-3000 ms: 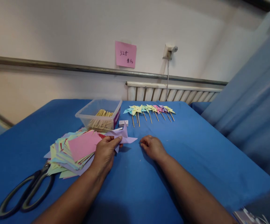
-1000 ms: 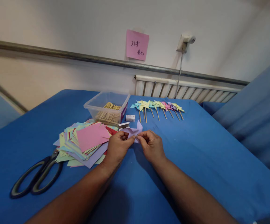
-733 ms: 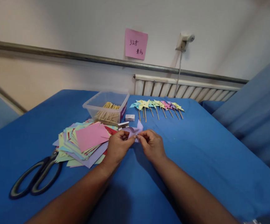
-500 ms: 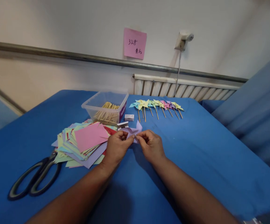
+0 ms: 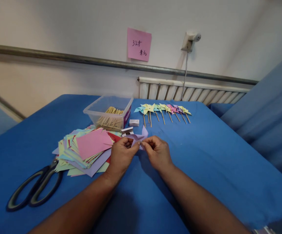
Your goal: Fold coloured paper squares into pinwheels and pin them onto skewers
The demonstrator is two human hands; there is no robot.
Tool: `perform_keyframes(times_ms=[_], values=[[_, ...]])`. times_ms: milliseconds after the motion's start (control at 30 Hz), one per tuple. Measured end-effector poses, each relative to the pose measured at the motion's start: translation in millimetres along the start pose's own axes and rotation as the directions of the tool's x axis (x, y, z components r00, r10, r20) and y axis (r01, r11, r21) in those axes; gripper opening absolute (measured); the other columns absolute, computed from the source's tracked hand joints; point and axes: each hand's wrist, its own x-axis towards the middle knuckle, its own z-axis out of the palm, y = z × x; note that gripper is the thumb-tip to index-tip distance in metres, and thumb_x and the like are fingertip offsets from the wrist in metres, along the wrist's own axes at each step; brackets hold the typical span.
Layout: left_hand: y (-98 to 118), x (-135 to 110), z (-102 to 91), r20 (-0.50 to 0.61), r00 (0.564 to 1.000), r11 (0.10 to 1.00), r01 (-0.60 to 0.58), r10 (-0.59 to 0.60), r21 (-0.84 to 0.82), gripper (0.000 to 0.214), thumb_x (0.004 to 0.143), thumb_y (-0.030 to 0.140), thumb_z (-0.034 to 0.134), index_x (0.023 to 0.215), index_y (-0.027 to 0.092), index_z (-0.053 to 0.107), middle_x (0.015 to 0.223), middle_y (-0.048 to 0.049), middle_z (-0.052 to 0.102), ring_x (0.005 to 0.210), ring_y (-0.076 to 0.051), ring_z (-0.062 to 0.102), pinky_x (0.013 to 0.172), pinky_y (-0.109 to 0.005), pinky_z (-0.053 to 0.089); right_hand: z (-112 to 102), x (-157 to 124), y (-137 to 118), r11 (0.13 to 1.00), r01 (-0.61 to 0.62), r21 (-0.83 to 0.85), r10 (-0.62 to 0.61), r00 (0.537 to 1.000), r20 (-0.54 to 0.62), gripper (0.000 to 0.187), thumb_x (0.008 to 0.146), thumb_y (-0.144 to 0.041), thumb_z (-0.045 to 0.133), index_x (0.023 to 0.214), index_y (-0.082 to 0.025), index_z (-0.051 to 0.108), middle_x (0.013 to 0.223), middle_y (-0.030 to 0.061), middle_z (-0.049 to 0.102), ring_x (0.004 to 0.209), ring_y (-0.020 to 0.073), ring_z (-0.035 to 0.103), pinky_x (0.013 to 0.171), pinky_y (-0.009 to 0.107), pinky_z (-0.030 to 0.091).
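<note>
A purple paper pinwheel (image 5: 143, 133) with curled-in blades is pinched between my two hands above the blue-covered table. My left hand (image 5: 123, 155) grips its left side, thumb near the centre. My right hand (image 5: 157, 152) is closed at the pinwheel's centre from the right, thumb and forefinger together; whether a pin sits between them is too small to tell. Just behind my left hand is a small open box (image 5: 127, 131), with a closed small white box (image 5: 134, 123) beyond it. Left of my hands lies a pile of coloured paper squares (image 5: 94, 143).
A clear plastic tub (image 5: 89, 111) holds several wooden sticks (image 5: 110, 117) behind the paper. Several finished pinwheels (image 5: 162, 109) lie in a row at the back. Large dark-handled scissors (image 5: 34, 187) rest at front left, blades under the paper. A blue curtain (image 5: 267, 107) hangs at right.
Both hands keep their hold on the purple pinwheel, with almost no movement. The view has shifted very slightly, so the surroundings sit a little further left.
</note>
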Motion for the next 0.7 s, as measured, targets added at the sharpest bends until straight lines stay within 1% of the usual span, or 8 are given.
perform_keyframes(times_ms=[133,200,300,433,567,700], values=[[0.1,-0.9,-0.2,-0.002,1.0,0.999,-0.012,0.012,0.035,0.021,0.064,0.029,0.071,0.057,0.018,0.055,0.05,0.0066,0.048,0.048,-0.009,0.045,0.046,-0.021,0.033,-0.3,0.0,-0.5,0.999,-0.034,0.017,0.034,0.999,0.002,0.013,0.081,-0.029,0.059,0.074,-0.02,0.065,0.069,0.0002,0.066,0.062,0.0139,0.059,0.06,0.024,0.045],[0.7,-1.7,0.0,0.008,1.0,0.999,-0.009,0.009,0.037,0.018,0.065,0.03,0.071,0.061,0.017,0.059,0.054,0.0051,0.054,0.052,-0.01,0.05,0.049,-0.021,0.037,-0.2,0.1,-0.3,0.998,-0.047,0.037,0.047,0.999,0.006,0.012,0.081,-0.028,0.06,0.074,-0.02,0.065,0.068,-0.0001,0.066,0.062,0.0139,0.059,0.059,0.024,0.045],[1.3,-3.3,0.3,0.035,0.999,1.0,-0.006,0.006,0.022,0.016,0.068,0.031,0.07,0.073,0.016,0.065,0.065,0.0011,0.065,0.061,-0.014,0.059,0.057,-0.023,0.044,0.3,0.0,1.0,0.996,-0.058,0.063,0.058,0.998,0.004,0.012,0.08,-0.028,0.06,0.073,-0.02,0.065,0.068,-0.0006,0.066,0.062,0.0138,0.059,0.059,0.024,0.045],[3.4,-5.7,-0.9,0.056,0.996,0.995,-0.075,0.071,0.066,0.016,0.071,0.03,0.067,0.081,0.017,0.068,0.072,0.0,0.069,0.066,-0.016,0.062,0.061,-0.024,0.046,1.4,-0.6,1.9,0.993,-0.077,0.093,0.076,0.997,0.01,0.01,0.079,-0.026,0.06,0.073,-0.02,0.065,0.067,-0.0009,0.066,0.061,0.0134,0.059,0.058,0.023,0.045],[8.0,-8.2,-2.5,0.069,0.989,0.978,-0.139,0.13,0.154,0.012,0.072,0.028,0.065,0.079,0.019,0.068,0.07,0.0013,0.069,0.065,-0.015,0.062,0.061,-0.024,0.046,1.1,-1.3,-0.7,0.993,-0.083,0.087,0.083,0.997,0.007,0.011,0.079,-0.026,0.06,0.071,-0.02,0.064,0.064,-0.0018,0.065,0.06,0.0131,0.058,0.056,0.023,0.044],[10.8,-9.7,-2.5,0.077,0.986,0.969,-0.162,0.15,0.186,0.009,0.072,0.028,0.065,0.075,0.019,0.068,0.068,0.0018,0.069,0.064,-0.015,0.062,0.063,-0.024,0.046,-0.7,-1.6,-4.3,0.998,-0.061,0.004,0.061,0.998,-0.009,0.012,0.08,-0.026,0.058,0.07,-0.02,0.062,0.065,-0.0017,0.063,0.06,0.0131,0.056,0.056,0.023,0.043]])
